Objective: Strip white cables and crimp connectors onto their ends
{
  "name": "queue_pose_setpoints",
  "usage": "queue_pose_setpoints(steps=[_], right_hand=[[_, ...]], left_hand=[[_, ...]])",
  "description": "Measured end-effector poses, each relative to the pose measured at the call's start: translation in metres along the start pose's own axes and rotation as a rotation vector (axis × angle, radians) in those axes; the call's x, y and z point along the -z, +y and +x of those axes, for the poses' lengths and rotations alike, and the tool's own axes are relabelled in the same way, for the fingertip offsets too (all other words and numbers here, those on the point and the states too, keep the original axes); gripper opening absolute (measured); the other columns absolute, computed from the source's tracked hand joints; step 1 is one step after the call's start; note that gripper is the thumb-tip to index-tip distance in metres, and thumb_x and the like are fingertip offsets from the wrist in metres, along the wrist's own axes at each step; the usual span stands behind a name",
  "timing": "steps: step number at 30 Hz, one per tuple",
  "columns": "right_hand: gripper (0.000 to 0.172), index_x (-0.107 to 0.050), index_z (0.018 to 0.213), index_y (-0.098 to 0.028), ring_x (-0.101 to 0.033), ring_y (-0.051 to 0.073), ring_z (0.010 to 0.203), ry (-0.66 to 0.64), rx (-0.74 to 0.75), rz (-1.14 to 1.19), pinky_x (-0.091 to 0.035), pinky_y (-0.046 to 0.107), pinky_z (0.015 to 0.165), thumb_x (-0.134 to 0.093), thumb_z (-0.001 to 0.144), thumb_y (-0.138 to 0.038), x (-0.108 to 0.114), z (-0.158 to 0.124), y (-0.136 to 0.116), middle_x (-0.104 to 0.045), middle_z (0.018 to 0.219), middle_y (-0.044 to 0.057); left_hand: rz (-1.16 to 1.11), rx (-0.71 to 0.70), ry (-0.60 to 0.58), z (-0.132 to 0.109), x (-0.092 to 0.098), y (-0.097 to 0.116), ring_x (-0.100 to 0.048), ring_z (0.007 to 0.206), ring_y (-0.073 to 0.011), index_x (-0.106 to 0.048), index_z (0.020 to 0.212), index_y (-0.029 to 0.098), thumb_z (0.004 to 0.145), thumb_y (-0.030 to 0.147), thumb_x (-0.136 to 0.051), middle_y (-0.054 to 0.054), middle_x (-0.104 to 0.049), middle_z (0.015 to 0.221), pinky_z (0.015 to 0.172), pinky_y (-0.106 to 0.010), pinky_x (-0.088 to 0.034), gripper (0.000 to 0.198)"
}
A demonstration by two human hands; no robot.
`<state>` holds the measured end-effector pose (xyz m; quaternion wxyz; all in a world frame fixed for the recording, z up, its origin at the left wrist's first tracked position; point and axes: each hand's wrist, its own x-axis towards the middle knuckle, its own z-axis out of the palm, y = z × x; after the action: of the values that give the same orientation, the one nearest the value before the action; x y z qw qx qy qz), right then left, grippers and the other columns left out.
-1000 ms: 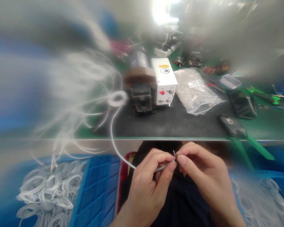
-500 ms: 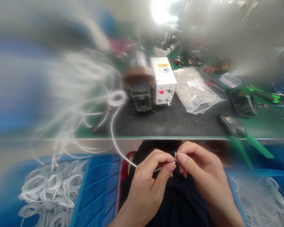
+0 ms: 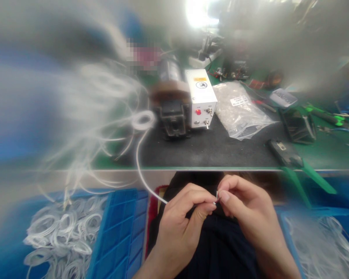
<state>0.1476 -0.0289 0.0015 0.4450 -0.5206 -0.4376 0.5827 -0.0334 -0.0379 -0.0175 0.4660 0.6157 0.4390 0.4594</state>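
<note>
A white cable (image 3: 144,176) runs from a coil on the bench down into my left hand (image 3: 183,223). My left thumb and forefinger pinch it close to its stripped end. Thin inner wires (image 3: 217,197), one of them white, stick out past those fingertips. My right hand (image 3: 247,215) pinches at these wires with thumb and forefinger, its tips almost touching the left ones. The exact strand between the right fingertips is too small to make out. Both hands are in front of the bench edge, over my lap.
On the black mat stand a dark machine (image 3: 174,112) and a white control box (image 3: 202,100). To their right lie a plastic bag (image 3: 241,110) and a green-handled tool (image 3: 291,159). Blue crates (image 3: 113,232) with coiled cables (image 3: 43,228) flank me. Loose cables (image 3: 84,135) hang over the left edge.
My hands stay nearly in place. The white inner wire between the fingertips has shifted slightly right and down, and the right fingers have moved a little at the wires.
</note>
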Motion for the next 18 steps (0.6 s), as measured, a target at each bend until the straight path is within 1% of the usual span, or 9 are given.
queue_pose_setpoints(steps=[3, 5, 7, 9, 11, 12, 14, 16, 18], right_hand=[[0.025, -0.069, 0.084, -0.018, -0.043, 0.009, 0.054, -0.042, -0.114, 0.203, -0.033, 0.023, 0.054, -0.079, 0.099, -0.036, -0.002, 0.001, 0.01, -0.055, 0.062, -0.006], [0.027, -0.068, 0.085, -0.018, -0.039, 0.008, 0.052, -0.069, -0.17, 0.309, -0.03, 0.023, 0.053, -0.078, 0.1, -0.038, -0.005, 0.001, 0.015, -0.054, 0.059, -0.006], [0.027, -0.068, 0.086, -0.019, -0.04, 0.009, 0.052, -0.05, -0.162, 0.286, -0.031, 0.023, 0.053, -0.076, 0.102, -0.039, -0.007, 0.001, 0.016, -0.054, 0.059, -0.006], [0.021, -0.07, 0.089, -0.02, -0.049, 0.011, 0.057, 0.049, -0.056, 0.126, -0.039, 0.022, 0.054, -0.077, 0.102, -0.036, -0.009, -0.001, 0.013, -0.06, 0.067, -0.004], [0.008, -0.072, 0.096, -0.023, -0.06, 0.013, 0.069, 0.183, 0.129, -0.1, -0.048, 0.023, 0.062, -0.076, 0.101, -0.028, -0.009, -0.005, 0.007, -0.067, 0.081, -0.001], [0.004, -0.073, 0.098, -0.025, -0.064, 0.014, 0.076, 0.223, 0.219, -0.206, -0.051, 0.023, 0.066, -0.076, 0.101, -0.024, -0.008, -0.008, 0.004, -0.069, 0.088, -0.001], [0.009, -0.074, 0.103, -0.027, -0.068, 0.016, 0.083, 0.229, 0.339, -0.351, -0.054, 0.024, 0.069, -0.074, 0.101, -0.019, -0.008, -0.012, -0.001, -0.071, 0.095, 0.001], [0.01, -0.074, 0.105, -0.027, -0.068, 0.016, 0.081, 0.183, 0.367, -0.407, -0.054, 0.024, 0.065, -0.073, 0.102, -0.018, -0.007, -0.014, -0.004, -0.07, 0.093, 0.001], [0.01, -0.074, 0.106, -0.027, -0.067, 0.016, 0.075, 0.174, 0.369, -0.41, -0.054, 0.023, 0.061, -0.074, 0.101, -0.018, -0.007, -0.014, -0.004, -0.069, 0.089, 0.0]], left_hand=[[0.015, -0.047, 0.043, 0.0, -0.001, -0.001, -0.07, 0.087, -0.0143, -0.075, 0.102, 0.026, 0.103, 0.008, -0.07, 0.001, -0.073, 0.094, 0.079, -0.025, -0.053, 0.018], [0.035, -0.058, 0.066, 0.001, -0.002, -0.002, -0.07, 0.086, -0.0155, -0.076, 0.101, 0.026, 0.103, 0.008, -0.071, 0.0, -0.074, 0.093, 0.078, -0.026, -0.054, 0.018], [0.063, -0.055, 0.083, 0.002, -0.003, -0.003, -0.071, 0.085, -0.0162, -0.077, 0.1, 0.026, 0.103, 0.009, -0.071, 0.0, -0.075, 0.093, 0.077, -0.027, -0.055, 0.018], [0.089, -0.044, 0.095, 0.003, -0.004, -0.003, -0.071, 0.083, -0.0161, -0.077, 0.1, 0.025, 0.103, 0.01, -0.07, 0.0, -0.075, 0.093, 0.075, -0.027, -0.055, 0.017], [0.109, -0.042, 0.099, 0.003, -0.004, -0.003, -0.071, 0.082, -0.0159, -0.077, 0.101, 0.025, 0.104, 0.011, -0.07, -0.001, -0.076, 0.094, 0.074, -0.026, -0.055, 0.016], [0.118, -0.045, 0.097, 0.004, -0.005, -0.003, -0.071, 0.082, -0.0158, -0.077, 0.102, 0.025, 0.104, 0.011, -0.071, -0.001, -0.076, 0.094, 0.074, -0.026, -0.055, 0.016], [0.132, -0.059, 0.093, 0.004, -0.005, -0.003, -0.071, 0.084, -0.0158, -0.077, 0.102, 0.024, 0.103, 0.011, -0.071, -0.001, -0.076, 0.095, 0.075, -0.026, -0.055, 0.015], [0.142, -0.082, 0.092, 0.005, -0.006, -0.003, -0.072, 0.086, -0.0154, -0.077, 0.103, 0.024, 0.103, 0.01, -0.071, -0.001, -0.076, 0.096, 0.077, -0.025, -0.055, 0.015], [0.149, -0.121, 0.1, 0.006, -0.006, -0.003, -0.071, 0.086, -0.014, -0.076, 0.102, 0.022, 0.103, 0.008, -0.071, -0.001, -0.076, 0.095, 0.078, -0.023, -0.055, 0.015]])
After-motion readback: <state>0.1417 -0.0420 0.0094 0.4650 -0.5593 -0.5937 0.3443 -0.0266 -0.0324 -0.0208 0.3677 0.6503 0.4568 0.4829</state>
